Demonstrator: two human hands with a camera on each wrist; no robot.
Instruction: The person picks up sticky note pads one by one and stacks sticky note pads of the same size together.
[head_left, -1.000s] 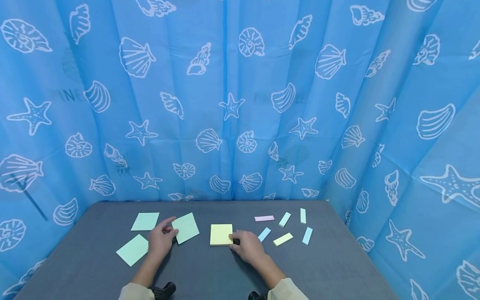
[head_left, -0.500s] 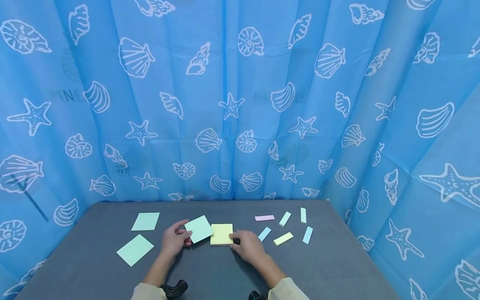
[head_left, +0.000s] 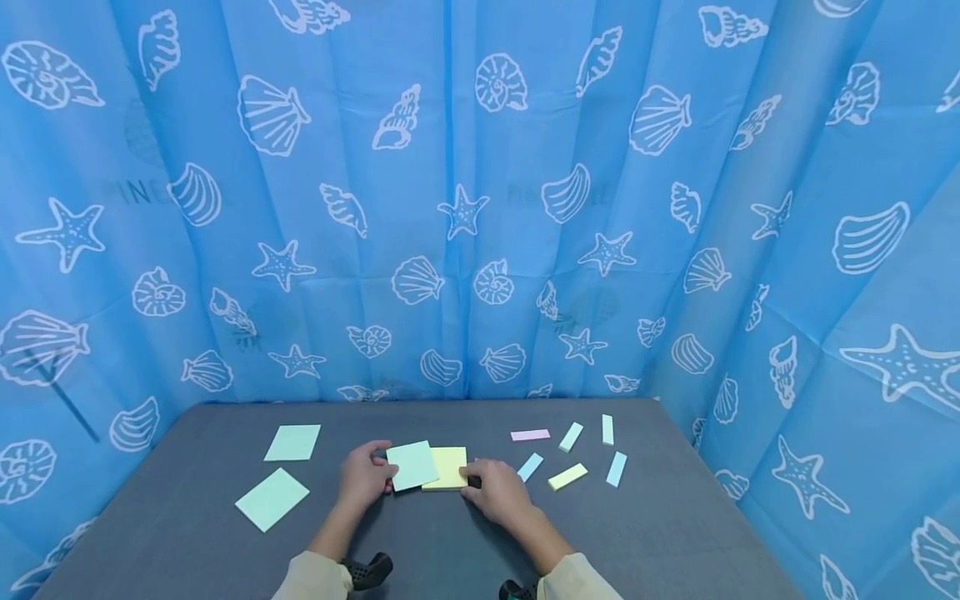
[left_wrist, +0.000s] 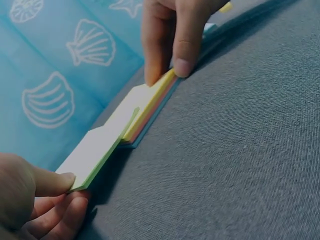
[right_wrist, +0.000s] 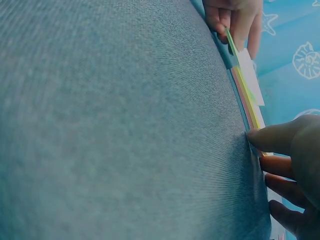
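My left hand (head_left: 366,475) pinches a pale green sticky note pad (head_left: 411,465) by its left edge, thumb on top and fingers beneath. The pad is slightly tilted, and its right edge overlaps the left part of a stack of sticky note pads (head_left: 452,468). That stack is yellow on top, with pink and blue layers (left_wrist: 150,120) below, seen in the left wrist view. My right hand (head_left: 497,490) grips the stack's right end between thumb and fingers while it lies on the table. In the right wrist view, the green pad (right_wrist: 247,75) slants up away from the stack.
Two more pale green pads (head_left: 272,498) lie on the grey table (head_left: 420,550) at the left. Several narrow sticky note strips, including a yellow strip (head_left: 567,477) and a pink strip (head_left: 530,435), lie at the right. A blue shell-print curtain (head_left: 465,250) surrounds the back.
My left hand has lifted the green pad off the table and carried it rightward, until it overlaps the yellow-topped stack. My right hand has stayed at the stack's right end.
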